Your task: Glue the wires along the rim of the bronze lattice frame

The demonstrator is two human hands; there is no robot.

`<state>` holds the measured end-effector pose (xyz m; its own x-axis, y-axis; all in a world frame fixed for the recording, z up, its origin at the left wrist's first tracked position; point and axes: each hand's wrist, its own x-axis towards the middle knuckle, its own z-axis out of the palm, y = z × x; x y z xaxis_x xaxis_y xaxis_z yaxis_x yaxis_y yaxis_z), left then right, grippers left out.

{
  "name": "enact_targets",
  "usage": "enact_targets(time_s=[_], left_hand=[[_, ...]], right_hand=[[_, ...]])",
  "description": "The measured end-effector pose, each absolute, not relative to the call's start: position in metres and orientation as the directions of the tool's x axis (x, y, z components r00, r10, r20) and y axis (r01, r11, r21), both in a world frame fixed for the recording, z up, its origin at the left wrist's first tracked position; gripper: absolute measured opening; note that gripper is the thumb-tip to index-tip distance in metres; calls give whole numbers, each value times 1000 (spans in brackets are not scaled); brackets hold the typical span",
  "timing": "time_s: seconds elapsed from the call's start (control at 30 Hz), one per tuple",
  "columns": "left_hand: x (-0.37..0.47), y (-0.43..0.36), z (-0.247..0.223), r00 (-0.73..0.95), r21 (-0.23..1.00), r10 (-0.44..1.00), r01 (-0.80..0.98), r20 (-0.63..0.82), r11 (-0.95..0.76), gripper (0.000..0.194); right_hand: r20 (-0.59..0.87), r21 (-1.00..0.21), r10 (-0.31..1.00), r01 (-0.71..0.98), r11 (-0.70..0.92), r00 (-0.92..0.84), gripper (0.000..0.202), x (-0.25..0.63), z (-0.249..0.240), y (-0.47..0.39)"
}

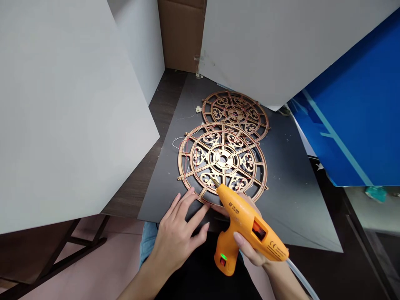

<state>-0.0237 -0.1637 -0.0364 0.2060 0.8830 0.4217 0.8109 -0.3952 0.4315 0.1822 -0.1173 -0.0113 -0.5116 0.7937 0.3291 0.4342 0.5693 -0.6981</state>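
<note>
An orange hot glue gun (243, 212) with a lit green light on its handle is gripped in my right hand (250, 246). Its nozzle points at the lower part of a round wooden openwork wheel (231, 170) with spokes and scroll cutouts; whether the tip touches the wood I cannot tell. Thin red and white wires run along the wheel. My left hand (179, 233) has its fingers spread, the tips at the wheel's near rim. A second similar wooden wheel (265, 112) lies behind, partly covered by the first.
Beneath the wheels is a dark grey board (300, 200) on a dark wooden table (131, 187). Large white panels (71, 104) stand at left and back, a blue panel (359, 104) at right. A pale cable (301, 275) trails from the glue gun.
</note>
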Motion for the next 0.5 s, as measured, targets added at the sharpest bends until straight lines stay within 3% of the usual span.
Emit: enact_targets(time_s=[0.27,0.5], left_hand=[[-22,-163,-34,198,428,883,816,426,-389,31],[-21,-163,-35,198,415,889,828,413,-377,34]], right_hand=[[301,-707,793,434,558,-529,50,183,-15,-116],[314,-803,854,365,472,-414,49,189,-32,-120]])
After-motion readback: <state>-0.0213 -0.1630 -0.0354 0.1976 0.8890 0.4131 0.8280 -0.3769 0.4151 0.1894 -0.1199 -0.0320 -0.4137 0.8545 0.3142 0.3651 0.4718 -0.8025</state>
